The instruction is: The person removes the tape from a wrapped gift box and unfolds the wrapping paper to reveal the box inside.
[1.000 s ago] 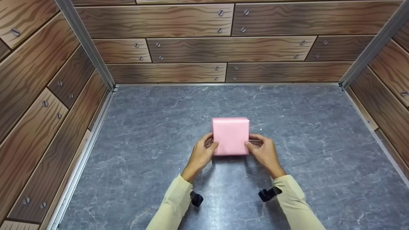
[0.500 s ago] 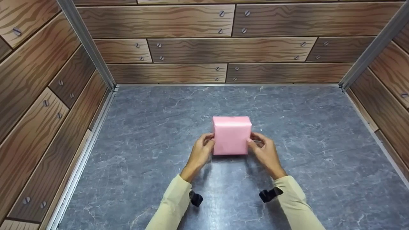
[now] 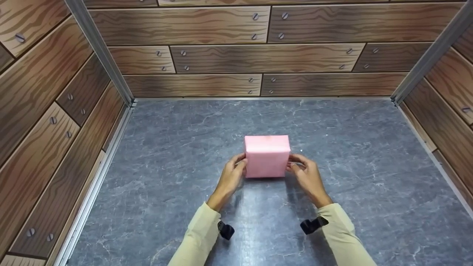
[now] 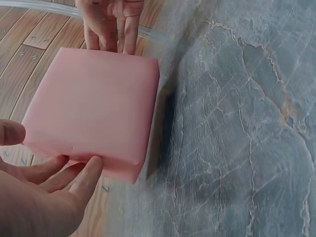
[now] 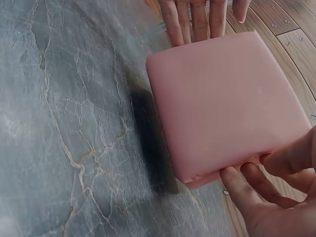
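A left hand (image 3: 230, 175) at 8 o'clock and a right hand (image 3: 308, 178) at 4 o'clock grip a pink box (image 3: 266, 160) between their fingers, near the middle of a gray table (image 3: 177, 155). The box has just tipped, showing more of its 12 o'clock face, so its turning seems under way. Beyond, at 12 o'clock, stands a wood-patterned wall (image 3: 207, 59).

Box (image 3: 266, 159): plain pink, top face (image 3: 267, 143) paler than near face (image 3: 266, 164). Surface (image 3: 177, 147): blue-grey, marbled with whitish and tan veins. Far wall (image 3: 221, 58), left wall (image 3: 37, 155), right wall (image 3: 449, 111): brown plank print, dark grain, grey screw heads (image 3: 255, 16). Left sleeve (image 3: 199, 236), right sleeve (image 3: 342, 234): pale yellow. Wrist cameras (image 3: 226, 231): black.
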